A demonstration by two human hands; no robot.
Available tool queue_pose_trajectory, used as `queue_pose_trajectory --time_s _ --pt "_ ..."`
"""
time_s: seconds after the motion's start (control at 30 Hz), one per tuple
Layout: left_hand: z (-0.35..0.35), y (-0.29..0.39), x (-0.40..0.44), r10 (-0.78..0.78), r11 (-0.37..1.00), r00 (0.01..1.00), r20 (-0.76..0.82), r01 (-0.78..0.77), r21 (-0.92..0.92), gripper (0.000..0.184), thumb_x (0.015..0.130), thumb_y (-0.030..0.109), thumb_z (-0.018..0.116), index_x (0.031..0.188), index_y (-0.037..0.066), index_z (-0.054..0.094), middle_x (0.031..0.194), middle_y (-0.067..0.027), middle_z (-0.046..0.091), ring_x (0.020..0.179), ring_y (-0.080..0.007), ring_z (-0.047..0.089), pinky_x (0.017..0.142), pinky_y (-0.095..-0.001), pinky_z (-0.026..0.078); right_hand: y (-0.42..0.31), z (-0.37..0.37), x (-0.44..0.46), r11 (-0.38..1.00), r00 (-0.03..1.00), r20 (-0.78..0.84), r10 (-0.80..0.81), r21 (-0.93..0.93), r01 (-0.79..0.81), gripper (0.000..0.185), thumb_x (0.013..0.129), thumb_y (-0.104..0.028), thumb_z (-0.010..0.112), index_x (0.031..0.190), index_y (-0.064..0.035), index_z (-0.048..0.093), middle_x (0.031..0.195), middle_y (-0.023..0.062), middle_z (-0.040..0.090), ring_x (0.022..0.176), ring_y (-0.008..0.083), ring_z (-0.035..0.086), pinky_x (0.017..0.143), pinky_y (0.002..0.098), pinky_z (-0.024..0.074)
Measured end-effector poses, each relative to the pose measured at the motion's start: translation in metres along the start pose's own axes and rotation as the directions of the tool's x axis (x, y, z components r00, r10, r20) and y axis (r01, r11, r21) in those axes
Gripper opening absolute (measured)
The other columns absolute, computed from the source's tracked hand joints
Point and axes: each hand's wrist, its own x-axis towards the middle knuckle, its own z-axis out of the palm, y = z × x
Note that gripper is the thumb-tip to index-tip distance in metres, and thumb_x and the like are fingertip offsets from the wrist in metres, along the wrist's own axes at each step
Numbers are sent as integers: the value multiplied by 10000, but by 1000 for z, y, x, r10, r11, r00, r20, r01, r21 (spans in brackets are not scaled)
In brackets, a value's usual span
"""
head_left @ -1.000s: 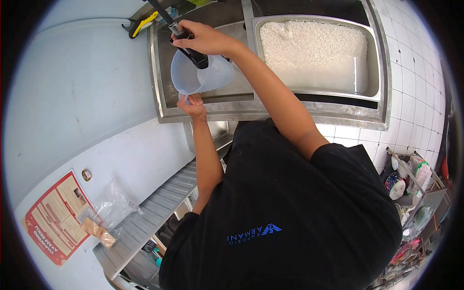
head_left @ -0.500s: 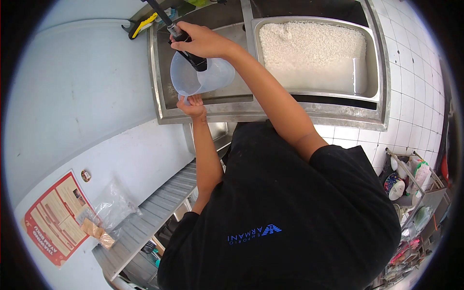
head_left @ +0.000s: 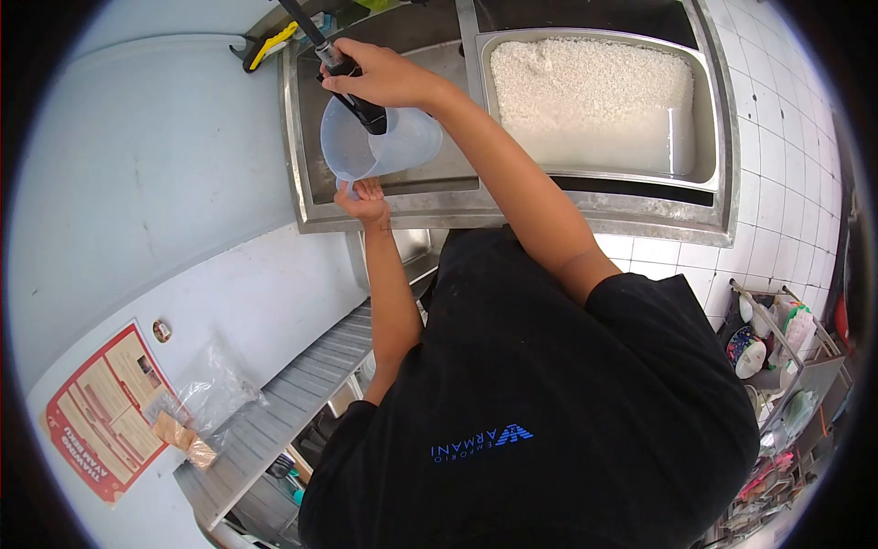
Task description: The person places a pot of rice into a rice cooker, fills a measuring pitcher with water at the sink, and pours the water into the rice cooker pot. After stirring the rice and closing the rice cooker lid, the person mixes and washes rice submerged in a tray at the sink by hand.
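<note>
My left hand (head_left: 366, 201) is closed on the handle of a translucent plastic jug (head_left: 402, 146), over the left basin of a metal sink (head_left: 448, 174). With its fingers wrapped round it, my right hand (head_left: 380, 73) holds a black spray nozzle (head_left: 366, 112) whose tip points into the jug's mouth. In the right basin sits a metal tray (head_left: 604, 174) of white rice (head_left: 585, 82), with cloudy water over its lower part. How much the jug holds is hard to tell.
A yellow and black tool (head_left: 270, 48) lies by the sink's upper left corner. Below left are a ribbed metal shelf (head_left: 302, 384), a clear plastic bag (head_left: 215, 389) and a red-edged poster (head_left: 110, 412) on the wall. A cluttered rack (head_left: 814, 375) stands at the right.
The nozzle and my right hand have shifted slightly left and down at the jug's mouth. Both hands keep their grip, and the jug has barely moved.
</note>
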Motion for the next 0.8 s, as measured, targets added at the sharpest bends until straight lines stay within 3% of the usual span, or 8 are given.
queue_pose_trajectory --time_s 0.1,0.2,0.3,0.4,0.5,0.6,0.8 --pt "7 0 -3 6 1000 996 -92 -6 -6 442 874 444 434 552 157 335 473 -1 315 409 -134 306 433 -254 274 3 2 1 1000 1000 -19 -15 -8 15 306 873 -289 685 1083 -79 611 987 70 683 918 177 636 839 322 482" --pt "5 2 -3 14 999 1000 13 -14 47 446 879 439 430 550 157 325 469 -1 304 409 -134 295 430 -256 270 2 2 1 1000 1000 -21 -5 -9 5 300 873 -286 685 1078 -78 615 992 70 683 919 175 632 840 320 480" --pt "13 2 -5 -2 1000 994 -106 5 24 449 886 430 423 543 161 314 459 1 292 409 -134 286 428 -257 266 5 2 1 1000 999 -28 -22 -18 22 295 873 -283 683 1075 -77 618 996 71 683 917 174 629 839 317 477" --pt "11 1 -5 9 999 995 -103 -5 36 440 892 422 415 552 162 313 458 6 273 410 -135 280 427 -258 262 4 1 1 1000 1000 -16 -6 -12 6 291 875 -281 682 1071 -75 620 997 72 683 917 172 626 835 314 475" --pt "8 3 -6 30 994 998 51 -35 103 435 895 430 414 564 163 322 460 8 268 410 -136 281 432 -256 263 5 1 1 1000 1000 -11 -1 -11 1 287 877 -275 681 1068 -69 621 993 72 681 914 167 623 831 309 475" --pt "11 1 -7 28 997 999 -41 -25 76 438 895 439 416 566 166 323 457 7 266 408 -134 277 440 -251 265 5 0 1 1000 1000 -13 -20 -2 20 284 878 -268 682 1067 -65 622 981 71 677 905 161 619 826 305 474" --pt "8 -1 -7 44 995 999 22 -45 86 447 890 449 425 556 173 316 456 10 262 408 -133 264 450 -248 270 7 -1 2 1000 1000 -7 -14 5 14 283 878 -263 683 1073 -66 623 966 66 672 897 155 613 822 301 472"
